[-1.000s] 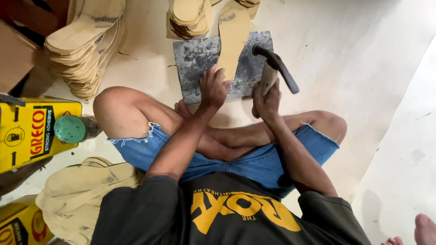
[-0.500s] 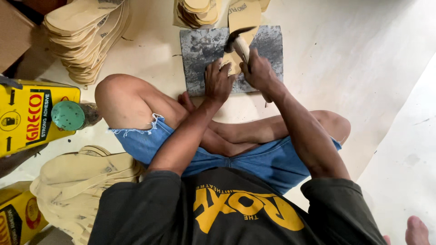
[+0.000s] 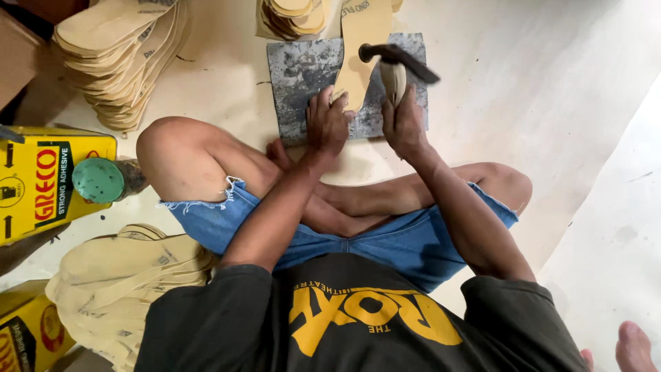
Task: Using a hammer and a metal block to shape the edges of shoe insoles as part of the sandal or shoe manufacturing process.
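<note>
I sit cross-legged on the floor behind a grey metal slab (image 3: pixel 303 76). A tan shoe insole (image 3: pixel 359 52) lies lengthwise on the slab. My left hand (image 3: pixel 326 124) presses down on the insole's near end. My right hand (image 3: pixel 403 122) grips the pale wooden handle of a hammer (image 3: pixel 398 62). Its dark head is raised just above the insole and the slab.
Stacks of tan insoles lie at the upper left (image 3: pixel 113 52), at the top centre (image 3: pixel 292 17) and by my left knee (image 3: pixel 120 282). A yellow adhesive can (image 3: pixel 48 182) with a green cap (image 3: pixel 98 180) lies at the left. Another person's toes (image 3: pixel 633 344) show at the bottom right.
The hammer came down onto the insole half a second ago and has since lifted again. My left hand stayed on the insole's near end.
</note>
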